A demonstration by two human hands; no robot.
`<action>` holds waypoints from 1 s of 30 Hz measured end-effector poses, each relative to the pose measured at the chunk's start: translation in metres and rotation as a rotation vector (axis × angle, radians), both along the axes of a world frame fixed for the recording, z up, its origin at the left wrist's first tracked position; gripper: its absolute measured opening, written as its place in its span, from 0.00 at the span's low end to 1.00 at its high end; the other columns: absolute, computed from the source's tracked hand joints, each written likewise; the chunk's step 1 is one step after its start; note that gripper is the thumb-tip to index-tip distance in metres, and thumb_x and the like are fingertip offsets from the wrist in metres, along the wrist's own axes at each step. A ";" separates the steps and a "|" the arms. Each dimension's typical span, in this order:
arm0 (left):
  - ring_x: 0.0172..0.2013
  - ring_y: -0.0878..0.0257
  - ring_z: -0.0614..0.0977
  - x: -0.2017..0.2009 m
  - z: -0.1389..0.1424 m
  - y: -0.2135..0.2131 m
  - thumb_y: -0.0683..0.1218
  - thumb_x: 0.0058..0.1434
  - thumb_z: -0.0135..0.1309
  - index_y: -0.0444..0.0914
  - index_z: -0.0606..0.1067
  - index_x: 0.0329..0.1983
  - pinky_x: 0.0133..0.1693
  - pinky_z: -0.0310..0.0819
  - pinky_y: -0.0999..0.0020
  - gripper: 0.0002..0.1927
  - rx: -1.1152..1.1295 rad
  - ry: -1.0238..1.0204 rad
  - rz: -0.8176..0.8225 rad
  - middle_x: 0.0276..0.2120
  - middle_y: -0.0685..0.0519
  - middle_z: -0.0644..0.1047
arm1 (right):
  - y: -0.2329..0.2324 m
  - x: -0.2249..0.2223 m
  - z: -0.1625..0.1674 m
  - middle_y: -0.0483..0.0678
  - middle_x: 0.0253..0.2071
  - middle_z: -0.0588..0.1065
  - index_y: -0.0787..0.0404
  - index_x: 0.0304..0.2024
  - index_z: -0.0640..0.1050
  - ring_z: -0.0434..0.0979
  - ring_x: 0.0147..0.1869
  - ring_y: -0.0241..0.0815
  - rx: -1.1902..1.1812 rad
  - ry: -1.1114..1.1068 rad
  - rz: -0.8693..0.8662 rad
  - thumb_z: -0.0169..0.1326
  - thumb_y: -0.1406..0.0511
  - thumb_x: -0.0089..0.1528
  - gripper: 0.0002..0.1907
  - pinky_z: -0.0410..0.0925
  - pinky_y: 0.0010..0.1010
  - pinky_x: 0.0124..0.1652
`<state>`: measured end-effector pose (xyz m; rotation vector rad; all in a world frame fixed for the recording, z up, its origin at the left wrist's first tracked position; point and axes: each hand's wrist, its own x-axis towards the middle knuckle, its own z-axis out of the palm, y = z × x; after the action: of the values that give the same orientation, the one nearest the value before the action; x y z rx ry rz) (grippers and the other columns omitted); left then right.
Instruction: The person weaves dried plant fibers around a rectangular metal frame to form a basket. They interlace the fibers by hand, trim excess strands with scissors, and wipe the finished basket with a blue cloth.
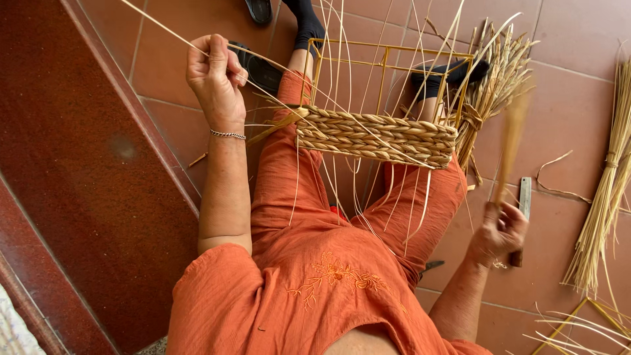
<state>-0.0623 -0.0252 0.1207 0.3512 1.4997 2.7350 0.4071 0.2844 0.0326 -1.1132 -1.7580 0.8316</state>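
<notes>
Our left hand pinches a light, springy straw; our right hand grips a blurred bundle beside the stiff half-woven basket.

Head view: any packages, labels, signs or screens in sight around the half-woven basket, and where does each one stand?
None in view: no package, label, sign or screen.
Only craft things show: the yellow wire frame with braided straw weaving on the lap, loose pale straw bundles on the terracotta tiled floor, and a flat grey metal ruler-like strip by the right hand.
</notes>
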 end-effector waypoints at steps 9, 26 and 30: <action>0.21 0.70 0.66 0.025 -0.034 0.033 0.47 0.74 0.57 0.37 0.72 0.40 0.22 0.60 0.74 0.10 -0.096 -0.005 -0.186 0.24 0.56 0.70 | -0.034 -0.027 0.072 0.50 0.51 0.78 0.66 0.53 0.79 0.80 0.54 0.42 0.022 -0.015 0.284 0.53 0.72 0.75 0.06 0.74 0.32 0.57; 0.23 0.73 0.76 0.021 -0.054 -0.010 0.52 0.76 0.51 0.37 0.76 0.58 0.26 0.72 0.80 0.16 -0.459 -0.128 -0.356 0.26 0.57 0.78 | -0.091 -0.167 0.030 0.43 0.24 0.75 0.63 0.45 0.81 0.67 0.21 0.25 -1.117 0.047 0.966 0.55 0.68 0.69 0.06 0.57 0.17 0.20; 0.23 0.73 0.75 0.003 -0.071 -0.086 0.45 0.75 0.52 0.33 0.77 0.56 0.25 0.71 0.80 0.13 -0.607 -0.221 -0.321 0.27 0.55 0.79 | -0.103 -0.199 0.022 0.43 0.28 0.76 0.63 0.45 0.80 0.70 0.26 0.26 -1.119 0.050 0.971 0.55 0.68 0.71 0.05 0.59 0.16 0.24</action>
<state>-0.0591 -0.1111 0.0498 0.2349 1.8996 1.8920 0.2084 0.1812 0.0550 -0.7462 -1.7349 2.6059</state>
